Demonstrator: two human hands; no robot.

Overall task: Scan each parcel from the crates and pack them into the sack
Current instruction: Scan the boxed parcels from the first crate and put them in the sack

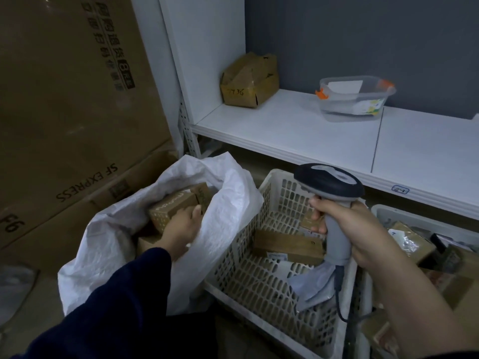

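Holding a parcel [171, 206] with the left hand [181, 227], down inside the open sack [229, 195]. Gripping the scanner [337, 237] upright in the right hand [363, 229], above the crate [259, 283] with more parcels [287, 246]. Left of the sack, stacked cartons [64, 125]; behind, a shelf [298, 130].

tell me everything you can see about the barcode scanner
The handheld barcode scanner has a dark, rounded head with a light grey top panel and a grey plastic pistol-style handle. It is held roughly upright above the white slotted crate. The right hand grips the handle, fingers curled round its front. A dark cable hangs from the handle's base.
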